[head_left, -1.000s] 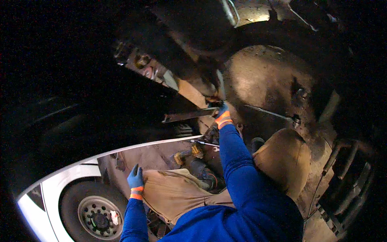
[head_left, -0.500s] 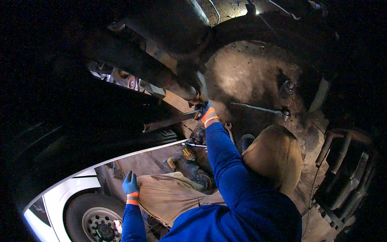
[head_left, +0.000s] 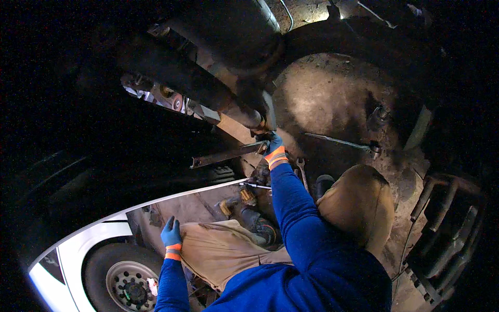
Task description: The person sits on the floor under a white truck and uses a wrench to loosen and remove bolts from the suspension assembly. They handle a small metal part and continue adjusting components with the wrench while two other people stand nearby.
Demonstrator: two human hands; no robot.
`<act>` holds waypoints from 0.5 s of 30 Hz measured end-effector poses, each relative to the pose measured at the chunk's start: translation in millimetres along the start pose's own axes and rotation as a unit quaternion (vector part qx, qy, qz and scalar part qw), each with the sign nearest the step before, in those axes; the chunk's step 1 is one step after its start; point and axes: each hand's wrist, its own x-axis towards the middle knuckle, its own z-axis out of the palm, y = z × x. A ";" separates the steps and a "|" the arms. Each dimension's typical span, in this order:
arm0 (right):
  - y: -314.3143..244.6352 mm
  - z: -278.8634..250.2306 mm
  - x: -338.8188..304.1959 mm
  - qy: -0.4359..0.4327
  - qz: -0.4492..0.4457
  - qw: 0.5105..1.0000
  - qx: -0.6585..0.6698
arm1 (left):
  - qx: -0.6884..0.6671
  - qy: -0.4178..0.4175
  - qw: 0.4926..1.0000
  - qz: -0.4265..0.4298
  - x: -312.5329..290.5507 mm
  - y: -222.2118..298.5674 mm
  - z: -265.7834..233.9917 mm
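My right hand (head_left: 273, 145), in a dark blue glove with an orange cuff, reaches up to the lower end of a long dark metal cylinder (head_left: 228, 104). Its fingers look closed around a small part there, which the hand and shadow hide. Beside those fingers is the end of a flat metal bar (head_left: 223, 156) slanting away to the left. My left hand (head_left: 170, 235), gloved alike, is by my bent knee in tan trousers (head_left: 208, 244). Its fingers point upward, holding nothing.
A combination wrench (head_left: 302, 169) and a long-handled ratchet (head_left: 343, 142) lie on the dirty ground. Near my boot is a yellow and black power tool (head_left: 247, 196). A wheel (head_left: 125, 281) and white body panel (head_left: 78, 249) stand at lower left. Dark vehicle parts hang overhead.
The whole view has shifted slightly, so the scene sits a little farther right. My right hand stays at the cylinder's end, and my left hand stays by the knee.
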 end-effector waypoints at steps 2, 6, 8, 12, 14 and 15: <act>-1.2 -2.4 3.3 -0.008 0.021 1.000 0.009 | -0.008 -0.001 1.000 0.005 -0.5 5.4 3.9; -0.8 16.7 -12.0 -0.025 0.054 0.998 0.028 | 0.016 -0.013 0.999 -0.028 -8.0 17.7 0.6; 1.6 32.1 -22.4 0.013 0.075 0.996 0.043 | 0.022 -0.011 0.999 -0.028 -9.5 14.8 -6.6; -7.0 37.6 -15.0 0.140 0.094 0.986 0.001 | 0.033 -0.011 0.999 -0.025 -9.3 20.3 -0.6; -8.9 35.6 -17.4 0.146 0.094 0.985 -0.003 | 0.004 -0.011 1.000 -0.026 -10.0 20.0 1.7; -8.3 36.6 -19.2 0.137 0.093 0.986 -0.005 | -0.001 -0.007 1.000 -0.024 -10.8 16.2 0.0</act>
